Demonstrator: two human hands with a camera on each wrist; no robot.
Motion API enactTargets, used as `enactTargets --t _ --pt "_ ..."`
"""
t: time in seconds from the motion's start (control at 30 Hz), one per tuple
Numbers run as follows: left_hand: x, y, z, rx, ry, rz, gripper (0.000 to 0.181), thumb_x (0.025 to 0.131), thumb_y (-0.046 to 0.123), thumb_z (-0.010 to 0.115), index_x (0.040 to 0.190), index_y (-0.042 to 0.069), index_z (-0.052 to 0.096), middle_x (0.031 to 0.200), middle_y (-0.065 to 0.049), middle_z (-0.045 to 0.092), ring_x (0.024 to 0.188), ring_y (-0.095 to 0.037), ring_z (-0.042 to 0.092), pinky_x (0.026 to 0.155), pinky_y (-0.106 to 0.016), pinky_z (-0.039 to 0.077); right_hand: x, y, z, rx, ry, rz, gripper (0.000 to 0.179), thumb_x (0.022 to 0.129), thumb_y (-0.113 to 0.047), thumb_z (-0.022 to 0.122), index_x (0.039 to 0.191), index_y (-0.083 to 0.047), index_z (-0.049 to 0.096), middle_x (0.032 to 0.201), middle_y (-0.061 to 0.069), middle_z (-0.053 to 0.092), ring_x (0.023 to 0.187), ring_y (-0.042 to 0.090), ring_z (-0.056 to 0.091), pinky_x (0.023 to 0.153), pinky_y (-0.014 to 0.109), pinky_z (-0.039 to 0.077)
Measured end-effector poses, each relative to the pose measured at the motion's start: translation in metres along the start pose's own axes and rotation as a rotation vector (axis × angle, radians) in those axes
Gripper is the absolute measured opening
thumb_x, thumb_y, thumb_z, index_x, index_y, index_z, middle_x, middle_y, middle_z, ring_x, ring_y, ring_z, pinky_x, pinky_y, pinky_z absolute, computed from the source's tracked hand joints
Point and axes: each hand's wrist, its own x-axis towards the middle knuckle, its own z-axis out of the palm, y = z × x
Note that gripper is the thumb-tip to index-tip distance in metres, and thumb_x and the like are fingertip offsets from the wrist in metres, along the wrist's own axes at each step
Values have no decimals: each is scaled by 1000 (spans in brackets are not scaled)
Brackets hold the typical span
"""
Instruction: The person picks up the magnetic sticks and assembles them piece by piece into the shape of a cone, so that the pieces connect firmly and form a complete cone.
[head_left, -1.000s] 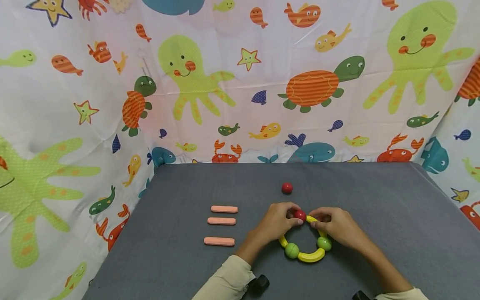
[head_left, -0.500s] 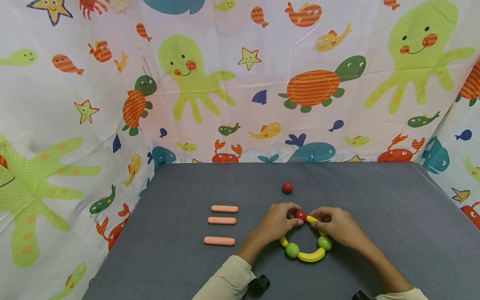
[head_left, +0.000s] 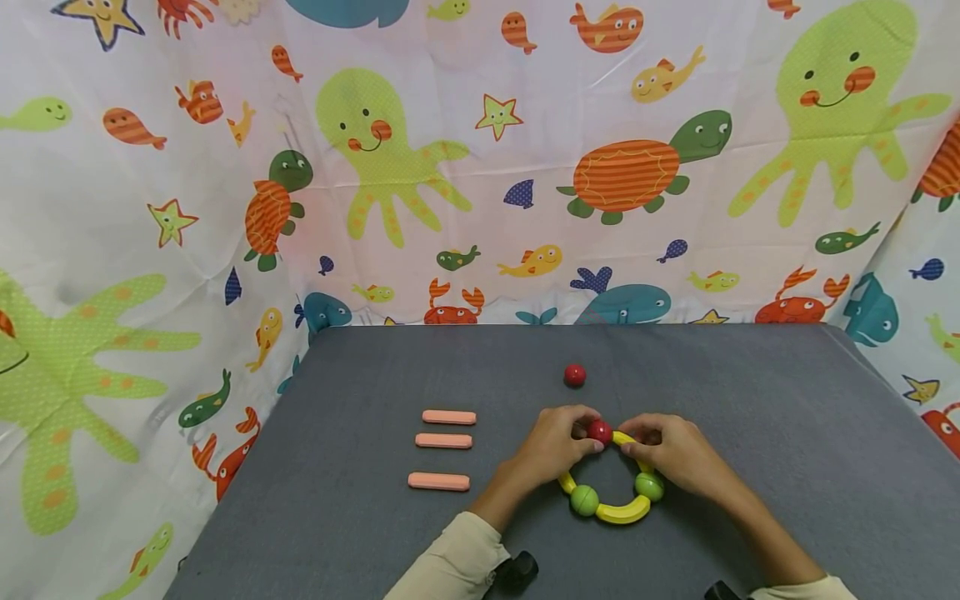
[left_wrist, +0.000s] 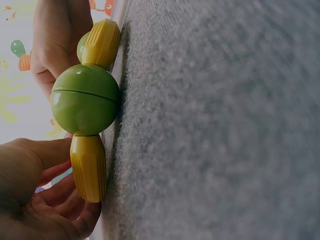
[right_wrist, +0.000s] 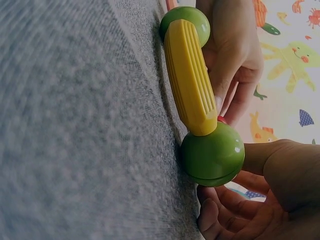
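Note:
A ring of yellow curved pieces (head_left: 622, 512) and balls lies on the grey cloth. Its lower part has two green balls (head_left: 584, 501), while a red ball (head_left: 599, 431) sits at the top. My left hand (head_left: 551, 443) pinches that red ball between thumb and fingers. With thumb and fingers, my right hand (head_left: 678, 450) holds the upper-right yellow piece (head_left: 622, 437), beside the red ball. Up close in the left wrist view, a green ball (left_wrist: 85, 100) joins two yellow pieces. The right wrist view shows a grooved yellow piece (right_wrist: 190, 75) between green balls. My fingers hide parts of the ring.
A loose red ball (head_left: 575, 376) lies beyond the ring. Three pink sticks (head_left: 439, 482) lie in a column to the left. Behind the grey table (head_left: 337, 533) hangs a white curtain (head_left: 450, 50) printed with sea animals.

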Motion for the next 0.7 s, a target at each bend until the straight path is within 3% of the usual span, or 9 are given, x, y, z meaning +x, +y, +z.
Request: enactTargets --t 0.2,0.53,0.7 --pt "-7 -6 -6 -23 12 7 39 97 13 79 135 7 71 126 -4 75 103 -7 70 88 -20 55 0 0 1 -7 -1 10 20 96 -18 79 114 -9 79 86 -1 64 76 14 55 63 27 44" --pt "-27 -15 -20 -71 44 8 42 95 12 80 135 5 70 126 -10 73 105 -13 71 90 -22 56 1 0 1 -16 -5 5 20 96 -19 79 115 -11 79 85 -1 64 77 15 56 64 27 45" --pt "-37 -12 -24 -97 51 -43 44 92 14 84 133 2 71 120 -10 74 99 -11 71 87 -23 56 0 0 1 -9 -6 12 20 96 -19 79 114 -10 80 88 -1 66 79 15 57 65 27 46"
